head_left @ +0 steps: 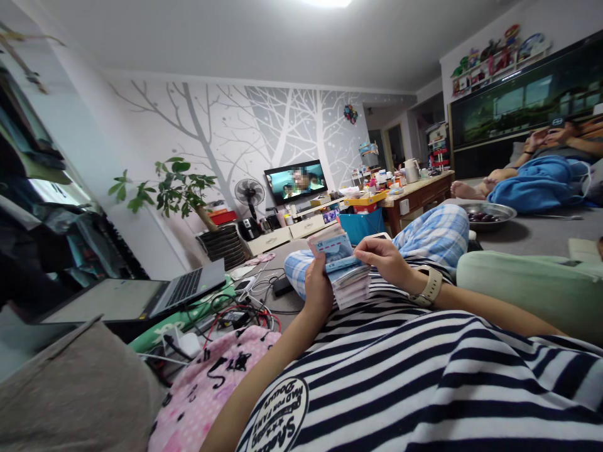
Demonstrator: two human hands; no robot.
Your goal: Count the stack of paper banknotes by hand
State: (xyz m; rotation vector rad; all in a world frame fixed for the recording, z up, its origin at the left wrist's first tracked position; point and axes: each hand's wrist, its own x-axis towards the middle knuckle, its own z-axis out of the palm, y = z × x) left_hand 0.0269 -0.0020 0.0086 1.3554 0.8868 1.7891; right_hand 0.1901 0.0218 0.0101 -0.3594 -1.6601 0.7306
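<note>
My left hand (318,284) is closed around the left side of a fanned bundle of printed paper slips (335,250), its thumb on the front. The slips in front are light blue, with pinkish ones behind them. Whiter folded layers of the bundle (351,290) hang below, above my striped shirt. At the right edge of a blue slip, the thumb and fingers of my right hand (387,258) pinch together. A pale watch (429,285) is on my right wrist. The print is too small to read.
An open laptop (188,289) and tangled cables (257,304) lie to the left, beside a pink cloth (221,383). To the right are a green cushion (522,282), a metal bowl (506,215) of dark fruit and another person's feet (471,188). A cluttered table (414,194) stands ahead.
</note>
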